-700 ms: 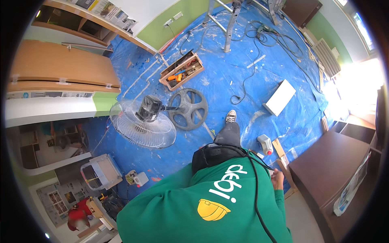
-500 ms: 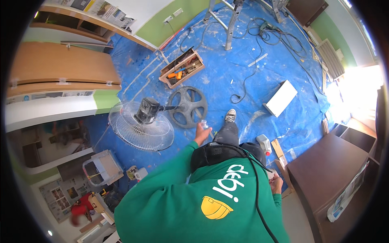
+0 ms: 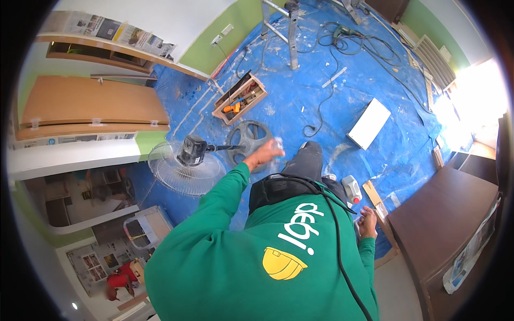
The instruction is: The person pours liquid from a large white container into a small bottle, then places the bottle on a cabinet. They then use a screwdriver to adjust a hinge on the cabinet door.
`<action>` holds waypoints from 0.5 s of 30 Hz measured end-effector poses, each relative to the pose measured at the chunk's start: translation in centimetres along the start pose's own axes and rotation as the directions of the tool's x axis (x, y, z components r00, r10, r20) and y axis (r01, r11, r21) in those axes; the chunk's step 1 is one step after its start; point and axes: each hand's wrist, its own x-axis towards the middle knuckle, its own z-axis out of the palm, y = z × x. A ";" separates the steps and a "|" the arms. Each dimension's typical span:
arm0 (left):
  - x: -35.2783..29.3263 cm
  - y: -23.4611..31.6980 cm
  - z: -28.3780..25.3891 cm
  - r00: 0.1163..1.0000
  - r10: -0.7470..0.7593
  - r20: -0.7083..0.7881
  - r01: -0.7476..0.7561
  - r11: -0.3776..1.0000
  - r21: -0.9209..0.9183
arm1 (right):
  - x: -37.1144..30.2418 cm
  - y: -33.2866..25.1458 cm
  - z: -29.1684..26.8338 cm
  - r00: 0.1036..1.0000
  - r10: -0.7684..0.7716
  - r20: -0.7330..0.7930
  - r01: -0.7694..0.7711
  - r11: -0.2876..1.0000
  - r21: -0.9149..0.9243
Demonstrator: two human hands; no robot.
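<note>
My left hand (image 3: 260, 157) is closed around a small clear plastic bottle (image 3: 278, 147), held out in front of my left hip and over the round, spoked base (image 3: 259, 131) of a pedestal fan. To the left, the fan's wire cage (image 3: 187, 172) leans out on its short black pole. Beside my right hip, my right hand (image 3: 367, 222) has its fingers curled in; what they hold, if anything, cannot be made out. A white jug with a red cap (image 3: 351, 188) stands on the floor just ahead of that hand.
Blue sheeting (image 3: 289, 101) covers the floor. On it are a wooden toolbox (image 3: 262, 92), a white box-like panel (image 3: 370, 124), a ladder (image 3: 293, 40) and a power tool (image 3: 342, 33) with tangled cable. A dark brown cabinet (image 3: 444, 214) is close on my right. A person in red (image 3: 122, 277) is at lower left.
My left hand has lifted and swung forward with the bottle. My right hand has risen slightly beside my hip. My leading foot has shifted, and the view has moved a little.
</note>
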 end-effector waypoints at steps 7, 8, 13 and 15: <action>7.0 2.4 1.5 0.896 -0.262 0.359 0.216 0.963 0.163 | -0.9 9.3 -7.7 0.963 0.148 -0.227 -0.145 0.989 0.030; 8.2 3.6 1.1 0.914 -0.247 0.321 0.202 0.965 0.167 | -1.1 9.6 -7.0 0.949 0.182 -0.256 -0.168 0.983 0.078; 14.9 6.8 1.2 0.974 -0.216 0.072 0.169 0.899 0.405 | -6.2 12.9 -3.3 0.866 0.322 -0.383 -0.198 0.923 0.330; 17.3 8.5 -0.4 0.969 -0.225 0.107 0.141 0.849 0.509 | -7.3 13.2 0.2 0.855 0.322 -0.407 -0.148 0.903 0.404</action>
